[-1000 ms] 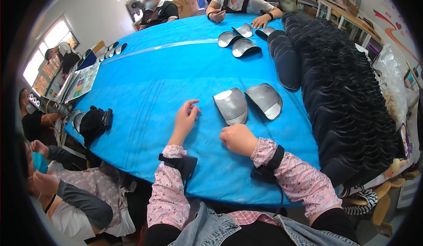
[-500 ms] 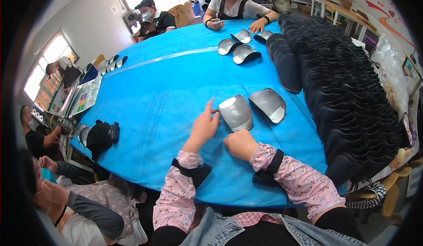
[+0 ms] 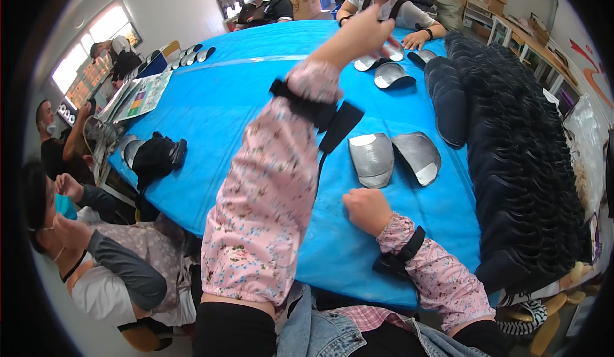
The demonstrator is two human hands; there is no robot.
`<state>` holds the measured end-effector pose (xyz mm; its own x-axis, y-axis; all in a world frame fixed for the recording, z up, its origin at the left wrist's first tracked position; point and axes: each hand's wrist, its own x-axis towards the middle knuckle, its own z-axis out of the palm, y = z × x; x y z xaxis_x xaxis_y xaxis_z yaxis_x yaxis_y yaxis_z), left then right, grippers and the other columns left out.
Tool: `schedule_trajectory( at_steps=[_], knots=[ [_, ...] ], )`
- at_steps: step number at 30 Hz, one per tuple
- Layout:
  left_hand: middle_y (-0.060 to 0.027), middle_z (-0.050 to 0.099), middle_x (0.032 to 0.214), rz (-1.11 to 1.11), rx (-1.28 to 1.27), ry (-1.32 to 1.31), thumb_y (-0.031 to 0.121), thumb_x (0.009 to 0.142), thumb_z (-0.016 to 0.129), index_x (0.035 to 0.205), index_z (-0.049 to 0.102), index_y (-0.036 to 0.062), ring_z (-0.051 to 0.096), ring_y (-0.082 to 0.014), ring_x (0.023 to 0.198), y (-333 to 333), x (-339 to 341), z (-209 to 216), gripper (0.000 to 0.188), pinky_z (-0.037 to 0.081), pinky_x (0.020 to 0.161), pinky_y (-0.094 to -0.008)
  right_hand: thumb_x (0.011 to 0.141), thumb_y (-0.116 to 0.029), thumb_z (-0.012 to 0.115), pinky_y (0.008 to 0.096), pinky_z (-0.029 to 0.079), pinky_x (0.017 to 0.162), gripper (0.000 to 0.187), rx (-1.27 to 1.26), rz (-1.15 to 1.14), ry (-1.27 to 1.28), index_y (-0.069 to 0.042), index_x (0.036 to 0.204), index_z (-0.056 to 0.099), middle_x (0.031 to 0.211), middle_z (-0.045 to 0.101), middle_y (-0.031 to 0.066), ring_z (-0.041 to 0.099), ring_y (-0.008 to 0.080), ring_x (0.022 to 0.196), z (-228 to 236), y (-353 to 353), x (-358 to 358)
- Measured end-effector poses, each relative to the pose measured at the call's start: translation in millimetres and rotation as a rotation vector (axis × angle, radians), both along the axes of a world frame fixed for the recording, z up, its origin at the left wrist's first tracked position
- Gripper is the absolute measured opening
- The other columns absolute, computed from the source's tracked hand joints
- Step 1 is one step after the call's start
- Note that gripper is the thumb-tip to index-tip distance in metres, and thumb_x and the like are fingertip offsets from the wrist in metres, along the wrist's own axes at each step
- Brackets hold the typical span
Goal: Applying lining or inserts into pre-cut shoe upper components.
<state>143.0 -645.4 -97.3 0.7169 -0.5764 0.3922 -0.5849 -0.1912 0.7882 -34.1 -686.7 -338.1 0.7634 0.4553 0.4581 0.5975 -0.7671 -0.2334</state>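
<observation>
Our left arm, in a pink flowered sleeve (image 3: 259,203), is stretched far across the blue-covered tabletop (image 3: 224,91), and our left hand (image 3: 363,34) is over the far side, blurred, in front of a person in a white shirt (image 3: 414,16). It partly covers a group of grey curved pieces (image 3: 393,75) there; we cannot tell whether its fingers are released or grasping something, nor whether they touch those pieces. Our right hand (image 3: 369,210) is close to our body, its fingers curled into a fist, just short of two more grey shells: the left shell (image 3: 372,162) and the right shell (image 3: 419,158) lie side by side on the cover, each with a pale patch. On our right runs a long, dense pile of black curved pieces (image 3: 518,165), with a row of overlapping dark pieces (image 3: 446,104) along its inner edge. A black strapped bundle (image 3: 157,158) lies by the left edge, near a person with grey sleeves (image 3: 128,264). Both our forearms carry black straps (image 3: 409,245).
</observation>
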Motion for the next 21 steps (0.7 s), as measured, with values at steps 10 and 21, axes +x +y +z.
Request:
schedule_trajectory(
  at_steps=[10,21],
  knots=[
    [-0.0055,0.055,0.081,0.256,-0.049,0.411,0.020,0.085,0.055,0.121,0.045,0.0035,0.053,-0.0101,0.054,101,-62,-219,0.041,0.044,0.044,-0.0232,0.067,-0.009,0.053,0.0363,0.046,0.054,0.004,-0.014,0.022,0.017,-0.007,0.065,0.055,0.065,0.055,0.0086,0.059,0.0251,0.063,5,-1,-2],
    [-0.0048,0.062,0.077,0.248,0.020,0.347,0.014,0.086,0.050,0.115,0.051,0.0052,0.056,-0.0095,0.057,95,-64,-224,0.030,0.043,0.049,-0.0241,0.064,-0.009,0.055,0.0364,0.046,0.052,0.003,0.040,0.194,0.006,-0.007,0.063,0.053,0.063,0.054,0.0074,0.058,0.0252,0.061,9,1,11]
  ],
)
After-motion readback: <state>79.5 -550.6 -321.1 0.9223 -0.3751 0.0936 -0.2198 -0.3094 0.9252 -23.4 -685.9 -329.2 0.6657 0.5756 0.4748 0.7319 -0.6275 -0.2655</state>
